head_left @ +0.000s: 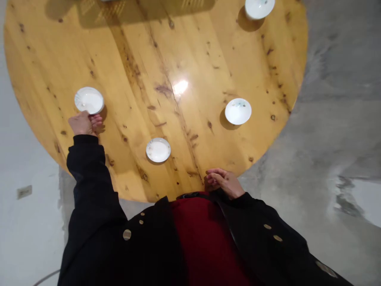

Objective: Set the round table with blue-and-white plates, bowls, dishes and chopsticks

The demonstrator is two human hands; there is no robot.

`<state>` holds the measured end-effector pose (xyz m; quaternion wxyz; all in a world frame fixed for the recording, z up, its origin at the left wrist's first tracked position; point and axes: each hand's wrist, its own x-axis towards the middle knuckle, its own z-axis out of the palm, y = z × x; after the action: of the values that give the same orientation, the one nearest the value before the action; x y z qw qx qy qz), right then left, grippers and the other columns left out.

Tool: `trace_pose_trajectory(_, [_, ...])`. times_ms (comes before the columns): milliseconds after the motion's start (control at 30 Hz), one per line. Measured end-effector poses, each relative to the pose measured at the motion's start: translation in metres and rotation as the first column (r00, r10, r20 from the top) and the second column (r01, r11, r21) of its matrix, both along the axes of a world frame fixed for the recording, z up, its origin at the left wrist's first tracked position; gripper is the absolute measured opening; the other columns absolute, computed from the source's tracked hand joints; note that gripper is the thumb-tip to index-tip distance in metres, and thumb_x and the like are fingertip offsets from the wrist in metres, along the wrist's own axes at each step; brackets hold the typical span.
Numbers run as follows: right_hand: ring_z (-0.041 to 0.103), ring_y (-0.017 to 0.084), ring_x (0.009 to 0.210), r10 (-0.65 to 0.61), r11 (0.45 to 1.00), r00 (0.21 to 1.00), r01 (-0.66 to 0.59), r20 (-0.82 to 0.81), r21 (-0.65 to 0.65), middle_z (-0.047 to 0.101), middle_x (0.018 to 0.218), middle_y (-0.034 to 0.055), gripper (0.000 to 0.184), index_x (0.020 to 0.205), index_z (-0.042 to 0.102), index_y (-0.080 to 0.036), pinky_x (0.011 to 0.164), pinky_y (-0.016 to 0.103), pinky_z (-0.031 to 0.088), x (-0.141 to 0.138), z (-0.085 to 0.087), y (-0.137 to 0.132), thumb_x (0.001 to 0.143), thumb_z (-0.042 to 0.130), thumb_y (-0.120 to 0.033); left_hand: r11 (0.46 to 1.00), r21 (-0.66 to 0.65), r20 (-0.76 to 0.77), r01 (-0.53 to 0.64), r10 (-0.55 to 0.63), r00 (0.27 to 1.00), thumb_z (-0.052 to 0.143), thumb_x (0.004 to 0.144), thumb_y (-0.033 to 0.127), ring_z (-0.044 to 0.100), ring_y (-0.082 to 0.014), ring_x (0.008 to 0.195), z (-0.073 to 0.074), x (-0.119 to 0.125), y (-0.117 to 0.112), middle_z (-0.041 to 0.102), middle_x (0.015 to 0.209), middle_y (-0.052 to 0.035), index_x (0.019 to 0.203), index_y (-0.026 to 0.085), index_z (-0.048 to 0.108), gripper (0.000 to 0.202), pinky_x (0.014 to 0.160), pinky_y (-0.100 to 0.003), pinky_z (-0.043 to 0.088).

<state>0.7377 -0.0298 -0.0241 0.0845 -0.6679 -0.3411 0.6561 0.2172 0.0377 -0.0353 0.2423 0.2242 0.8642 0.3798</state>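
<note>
At the left of the round table, my left hand [85, 123] is closed on the near rim of a white bowl [89, 99] with a faint pattern inside. The thumb lies at the rim and the other fingers curl at its near right side. My right hand [224, 182] rests by the table's near edge, fingers loosely bent and somewhat apart, with nothing visible in it. Between the hands sits a small white dish [158, 150] with a faint floral pattern. Beyond my right hand is another white bowl [238, 111] with a leafy print.
The round wooden table [184, 127] has a curved edge and shows a bright glare spot. Another white bowl [259, 8] stands at the far right, cut by the frame. A grey floor [336, 119] lies to the right. At the left is a white wall [26, 159] with an outlet plate [24, 192].
</note>
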Motion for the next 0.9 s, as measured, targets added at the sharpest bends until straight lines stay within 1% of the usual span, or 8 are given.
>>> trace_pose_trajectory(67, [0.065,0.015,0.063,0.023,1.0,1.0,-0.023,-0.009,-0.009,0.072,0.077,0.0079,0.033,0.086,0.067,-0.017,0.056,0.027,0.051,-0.002,-0.002,0.002,0.067,0.075,-0.043,0.995,0.038,0.146,-0.093,0.087,0.985,0.037,0.097,0.022,0.058,-0.0061,0.06,0.011,0.023,-0.016,0.059,0.062,0.0001,0.086,0.007,0.051,0.023,0.066,-0.023,0.056])
trace_pose_trajectory(167, [0.064,0.015,0.062,0.066,0.998,0.997,-0.066,-0.027,-0.011,0.072,0.077,0.0078,0.029,0.086,0.066,-0.016,0.056,0.027,0.051,-0.008,-0.004,0.004,0.07,0.073,-0.039,0.994,0.086,0.228,-0.06,0.039,0.973,0.052,0.091,0.028,0.061,-0.009,0.055,0.031,0.062,-0.041,0.063,0.061,-0.0015,0.081,0.01,0.055,0.021,0.054,-0.018,0.051])
trace_pose_trajectory(267, [0.064,0.015,0.062,0.095,0.995,0.995,-0.094,-0.042,0.025,0.071,0.076,0.0078,0.03,0.087,0.065,-0.016,0.058,0.027,0.051,-0.017,-0.005,0.009,0.072,0.07,-0.041,0.996,0.081,0.31,0.048,-0.071,0.948,0.059,0.085,0.032,0.066,-0.0136,0.054,0.045,0.099,-0.065,0.062,0.057,-0.0011,0.079,0.013,0.059,0.021,0.047,-0.019,0.05])
trace_pose_trajectory(400, [0.065,0.016,0.065,0.189,0.963,0.979,-0.169,-0.077,0.211,0.072,0.082,0.0083,0.036,0.094,0.064,-0.015,0.063,0.029,0.053,-0.047,-0.001,0.026,0.079,0.063,-0.048,0.976,0.023,0.384,0.218,-0.21,0.899,0.062,0.083,0.035,0.068,-0.0171,0.053,0.051,0.14,-0.087,0.061,0.054,-0.0005,0.075,0.015,0.061,0.021,0.044,-0.02,0.05])
trace_pose_trajectory(500, [0.067,0.017,0.068,0.314,0.878,0.949,-0.273,-0.042,0.394,0.072,0.088,0.0085,0.038,0.103,0.063,-0.015,0.069,0.032,0.054,-0.082,0.002,0.044,0.086,0.055,-0.048,0.945,-0.023,0.423,0.326,-0.286,0.86,0.059,0.084,0.034,0.067,-0.0171,0.05,0.047,0.163,-0.095,0.062,0.053,-0.0012,0.07,0.016,0.059,0.022,0.043,-0.022,0.05])
trace_pose_trajectory(633, [0.065,0.017,0.067,0.45,0.676,0.882,-0.438,0.138,0.592,0.07,0.082,0.006,0.04,0.115,0.064,-0.013,0.071,0.032,0.051,-0.127,-0.001,0.061,0.091,0.051,-0.043,0.9,-0.08,0.379,0.429,-0.371,0.848,0.053,0.087,0.036,0.067,-0.0183,0.051,0.039,0.181,-0.099,0.065,0.056,-0.0027,0.069,0.018,0.056,0.025,0.042,-0.022,0.048])
trace_pose_trajectory(767, [0.062,0.017,0.065,0.501,0.534,0.815,-0.556,0.291,0.637,0.069,0.076,0.0033,0.039,0.119,0.063,-0.013,0.069,0.029,0.048,-0.15,-0.009,0.064,0.091,0.053,-0.038,0.867,-0.156,0.3,0.474,-0.416,0.858,0.049,0.09,0.035,0.066,-0.0174,0.05,0.037,0.187,-0.102,0.067,0.058,-0.0028,0.067,0.019,0.055,0.028,0.045,-0.023,0.047])
trace_pose_trajectory(900, [0.061,0.017,0.071,0.521,0.471,0.767,-0.624,0.374,0.623,0.07,0.08,0.005,0.033,0.117,0.064,-0.014,0.072,0.03,0.046,-0.155,-0.017,0.059,0.088,0.053,-0.026,0.834,-0.238,0.221,0.497,-0.452,0.864,0.047,0.091,0.034,0.063,-0.0151,0.047,0.041,0.187,-0.101,0.068,0.057,-0.001,0.064,0.02,0.054,0.032,0.052,-0.025,0.047])
